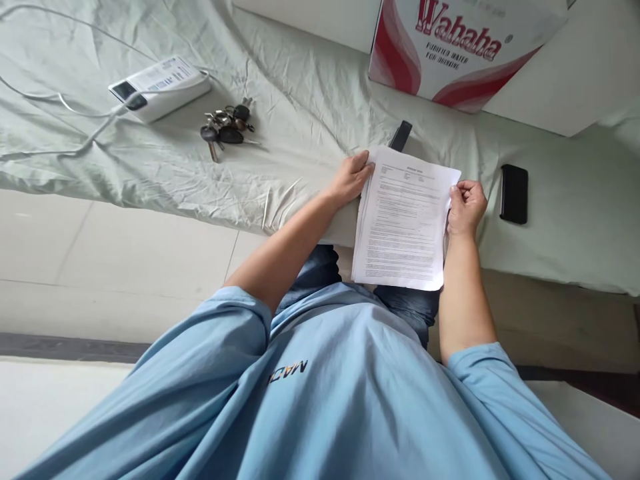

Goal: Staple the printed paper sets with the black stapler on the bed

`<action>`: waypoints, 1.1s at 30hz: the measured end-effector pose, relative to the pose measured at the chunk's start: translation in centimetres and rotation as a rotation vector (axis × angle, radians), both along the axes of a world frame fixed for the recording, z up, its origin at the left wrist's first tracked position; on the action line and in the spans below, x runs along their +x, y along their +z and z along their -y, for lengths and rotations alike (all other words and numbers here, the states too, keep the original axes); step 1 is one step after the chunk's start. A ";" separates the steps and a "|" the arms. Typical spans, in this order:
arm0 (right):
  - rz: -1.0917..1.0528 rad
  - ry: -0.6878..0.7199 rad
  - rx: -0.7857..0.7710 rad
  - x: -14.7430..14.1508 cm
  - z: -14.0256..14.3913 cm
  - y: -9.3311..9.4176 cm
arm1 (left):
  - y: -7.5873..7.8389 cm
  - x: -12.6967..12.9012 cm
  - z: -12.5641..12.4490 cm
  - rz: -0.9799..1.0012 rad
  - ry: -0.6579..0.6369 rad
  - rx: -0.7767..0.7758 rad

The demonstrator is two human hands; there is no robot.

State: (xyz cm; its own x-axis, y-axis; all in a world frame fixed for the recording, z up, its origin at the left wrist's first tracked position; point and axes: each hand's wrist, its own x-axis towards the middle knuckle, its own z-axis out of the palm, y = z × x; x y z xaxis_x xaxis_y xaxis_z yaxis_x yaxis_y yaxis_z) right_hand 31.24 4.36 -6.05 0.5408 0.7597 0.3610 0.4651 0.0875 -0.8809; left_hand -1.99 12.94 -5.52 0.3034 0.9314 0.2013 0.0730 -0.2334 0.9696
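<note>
A stack of printed paper sheets (404, 220) is held up over my lap and the table's front edge, its text too small to read. My left hand (353, 179) grips the stack by its upper left edge, thumb on top and the other fingers hidden beneath. At the upper right edge, my right hand (467, 205) pinches the sheets between thumb and curled fingers. Just behind the top of the stack lies a black oblong object (401, 136), partly covered by the paper; its kind I cannot make out.
A pale green cloth (305, 100) covers the table. On it lie a white box-shaped device (170, 87) with cables, a bunch of keys (229, 127) and a black smartphone (514, 193). At the back stands a red and white Wahaha water carton (450, 53).
</note>
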 end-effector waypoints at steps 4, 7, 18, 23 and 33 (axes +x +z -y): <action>-0.005 0.009 -0.021 0.2 0.0 -0.1 | -0.1 0.1 0.1 0.050 -0.033 -0.030; -0.001 0.016 -0.004 0.2 0.1 -0.2 | 0.0 0.1 0.4 0.052 -0.056 -0.027; 0.006 0.045 0.056 1.4 -0.1 -1.4 | 1.6 -0.6 1.3 -0.131 -0.069 0.018; -0.038 0.084 0.095 1.4 -0.1 -1.6 | 1.2 -0.6 1.2 -0.108 -0.080 0.024; -0.050 0.120 0.087 1.6 -0.1 -1.6 | 0.6 -0.6 0.9 -0.096 -0.076 0.037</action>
State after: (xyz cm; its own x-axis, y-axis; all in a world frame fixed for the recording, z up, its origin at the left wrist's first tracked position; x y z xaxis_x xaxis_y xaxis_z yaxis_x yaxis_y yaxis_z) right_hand 32.79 4.42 -7.65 0.4669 0.7873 0.4028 0.4022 0.2166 -0.8896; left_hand -2.56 12.06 -4.93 0.3921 0.8975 0.2021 0.1462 -0.2777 0.9495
